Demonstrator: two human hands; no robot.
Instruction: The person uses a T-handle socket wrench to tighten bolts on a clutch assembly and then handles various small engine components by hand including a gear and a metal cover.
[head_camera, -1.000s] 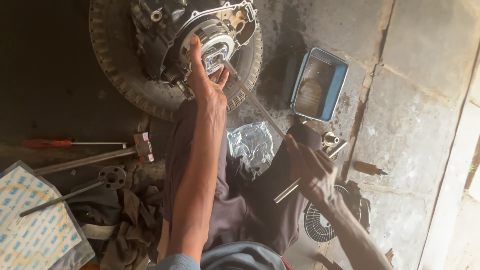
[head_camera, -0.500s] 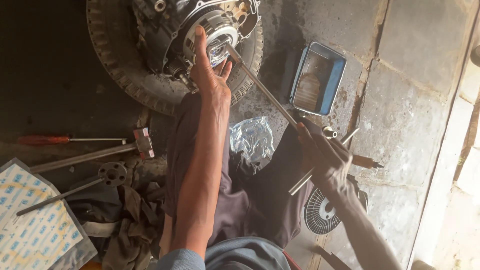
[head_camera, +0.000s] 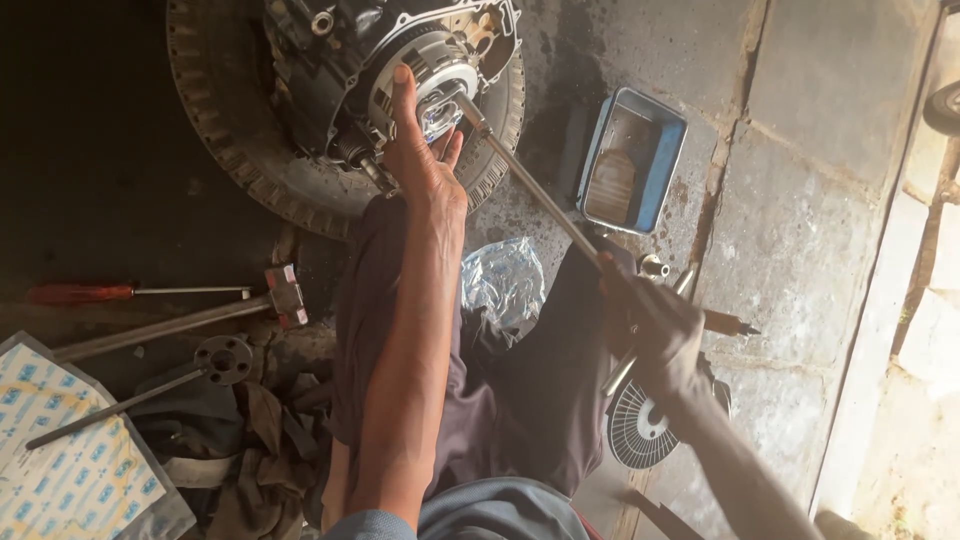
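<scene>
2 hands work over an engine on the floor. Far left lie a red-handled screwdriver, a hammer and a round-headed tool. The left hand presses flat, fingers stretched, against the clutch assembly inside the tyre. A long T-handle wrench runs from the clutch to the right hand, whose fingers wrap its handle. A blue tray sits beyond.

repair workshop — engine on tyre | hammer — oily concrete floor
</scene>
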